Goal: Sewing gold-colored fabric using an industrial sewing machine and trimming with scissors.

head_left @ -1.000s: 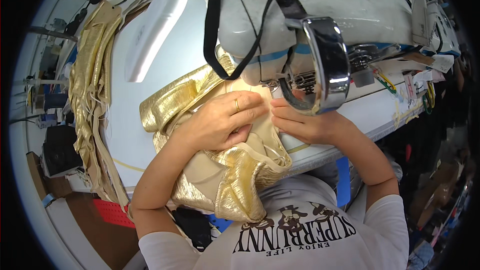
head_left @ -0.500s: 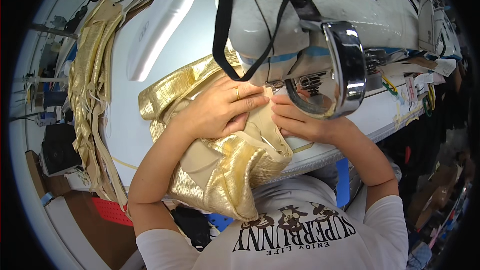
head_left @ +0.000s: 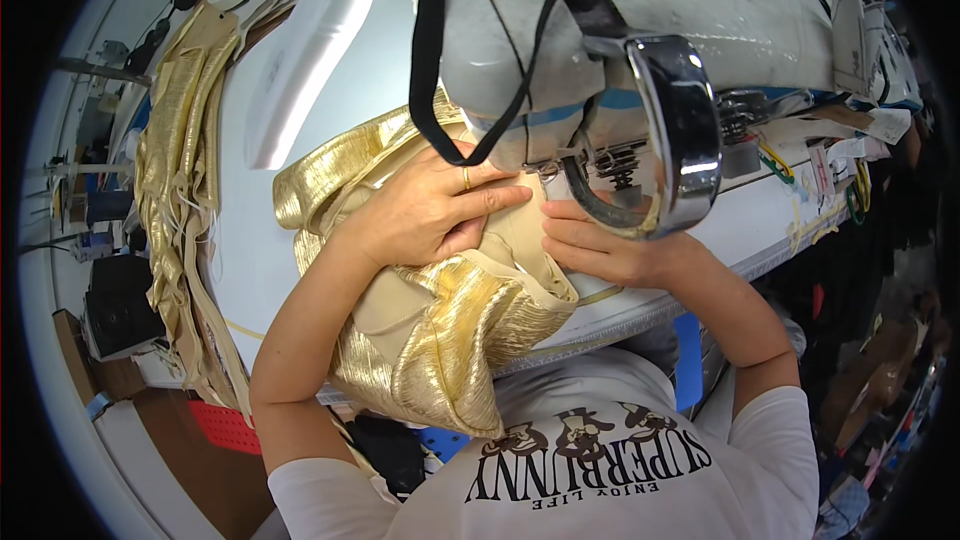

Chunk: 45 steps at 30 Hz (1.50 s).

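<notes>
1. Gold garment lies on my side of the sewing machine, beige lining running toward it between my hands.
2. Left hand: flat on lining.
3. Right hand: at its edge; pinching, I can't tell.

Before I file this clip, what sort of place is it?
Likely a garment workshop: a sewing machine on a white table, gold fabric under the left hand, and more gold pieces along the table's left edge.

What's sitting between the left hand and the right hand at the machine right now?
In the head view, a narrow stretch of beige fabric shows between the left hand and the right hand.
</notes>
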Each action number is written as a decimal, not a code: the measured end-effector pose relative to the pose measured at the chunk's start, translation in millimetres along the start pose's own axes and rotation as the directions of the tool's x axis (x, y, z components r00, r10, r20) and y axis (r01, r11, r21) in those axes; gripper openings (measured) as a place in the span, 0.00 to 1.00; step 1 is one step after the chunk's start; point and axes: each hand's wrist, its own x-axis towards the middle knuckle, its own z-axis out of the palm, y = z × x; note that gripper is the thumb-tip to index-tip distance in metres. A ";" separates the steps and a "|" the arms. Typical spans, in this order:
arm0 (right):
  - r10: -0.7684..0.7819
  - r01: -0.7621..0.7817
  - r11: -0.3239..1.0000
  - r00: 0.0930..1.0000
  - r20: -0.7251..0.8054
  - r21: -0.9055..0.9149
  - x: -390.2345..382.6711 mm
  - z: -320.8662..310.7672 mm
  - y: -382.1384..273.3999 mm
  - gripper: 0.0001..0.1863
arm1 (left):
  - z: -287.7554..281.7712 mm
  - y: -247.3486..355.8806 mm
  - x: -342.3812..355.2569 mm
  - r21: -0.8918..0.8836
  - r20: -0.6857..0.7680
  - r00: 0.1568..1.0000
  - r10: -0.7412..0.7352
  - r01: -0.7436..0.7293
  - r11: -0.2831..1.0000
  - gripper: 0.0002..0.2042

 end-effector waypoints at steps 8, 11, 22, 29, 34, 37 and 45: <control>0.090 -0.087 0.996 0.989 0.114 -0.034 1.3 0.5 -0.1 0.11 | -4.1 -8.0 0.4 0.001 0.017 1.000 -0.011 0.010 1.000 0.26; 0.124 -0.125 0.992 0.990 0.065 0.012 -2.3 6.9 1.4 0.11 | -5.3 9.5 2.3 0.054 0.032 0.977 -0.211 0.209 0.976 0.22; -0.050 0.053 0.997 0.998 0.049 -0.061 -2.8 -4.7 0.7 0.13 | 30.2 56.7 -14.7 0.216 -0.079 0.984 -0.160 0.173 0.961 0.23; -0.034 0.034 0.999 0.999 0.017 -0.033 0.9 -3.9 -0.6 0.14 | 29.6 54.1 -15.9 0.188 -0.058 0.980 -0.193 0.200 0.962 0.23; 0.009 -0.005 0.996 0.999 0.049 -0.087 -0.7 -2.5 -2.0 0.14 | 26.3 40.0 -12.1 0.222 -0.068 0.989 -0.130 0.142 0.965 0.23; 0.081 -0.073 0.993 0.993 0.089 -0.089 0.8 0.7 -3.0 0.14 | 23.0 30.6 -10.0 0.246 -0.080 0.988 -0.130 0.146 0.958 0.22; -0.046 0.044 0.998 0.998 -0.031 -0.053 0.7 -1.6 0.9 0.12 | 17.8 20.8 -3.3 0.134 -0.111 0.994 0.016 -0.001 0.991 0.19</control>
